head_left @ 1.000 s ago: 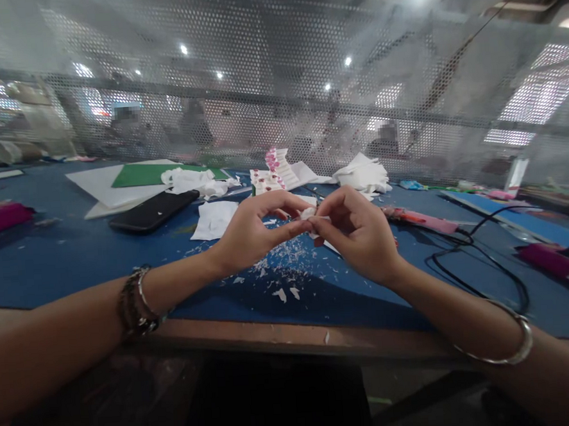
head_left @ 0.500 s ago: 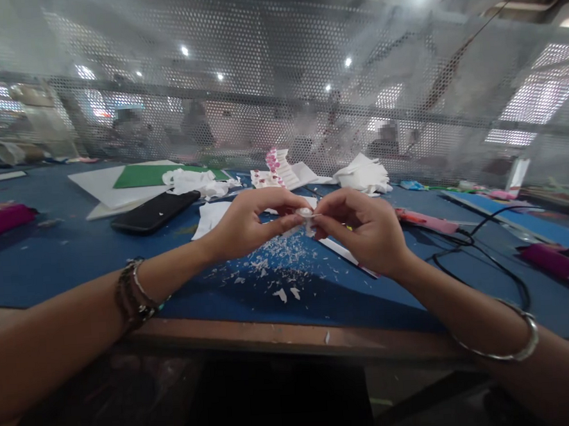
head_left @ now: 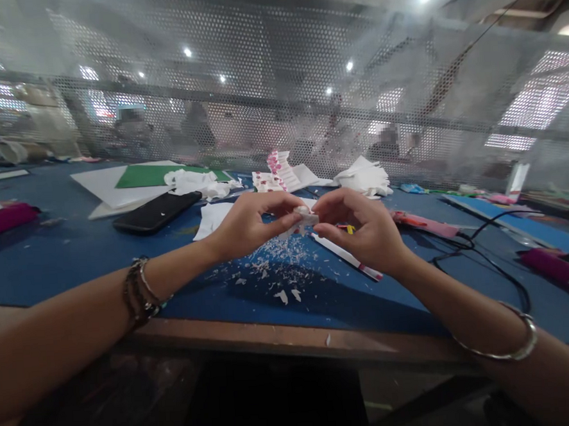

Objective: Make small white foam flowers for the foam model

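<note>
My left hand (head_left: 247, 227) pinches a small folded or rolled piece of white paper (head_left: 307, 219) between thumb and fingertips, above the table. Close on its right, my right hand (head_left: 370, 230) has thumb and forefinger spread around the paper's edge; whether a fingertip touches it I cannot tell. Below both hands, many tiny white paper scraps (head_left: 282, 261) lie scattered over the blue tabletop (head_left: 183, 290). A narrow white strip with dark red ends (head_left: 347, 256) rests under my right hand.
Behind my left hand lie a black phone (head_left: 156, 212), a green sheet (head_left: 152, 175) and crumpled white paper (head_left: 200, 181). A pink glue gun (head_left: 424, 224) with a black cable (head_left: 505, 273) is at right. Beyond the table stands a perforated metal screen (head_left: 279, 59), with people behind it.
My right thumb and forefinger have parted from their pinch on the paper. The paper has turned in my left fingertips, and more of it shows. The white strip below is less covered.
</note>
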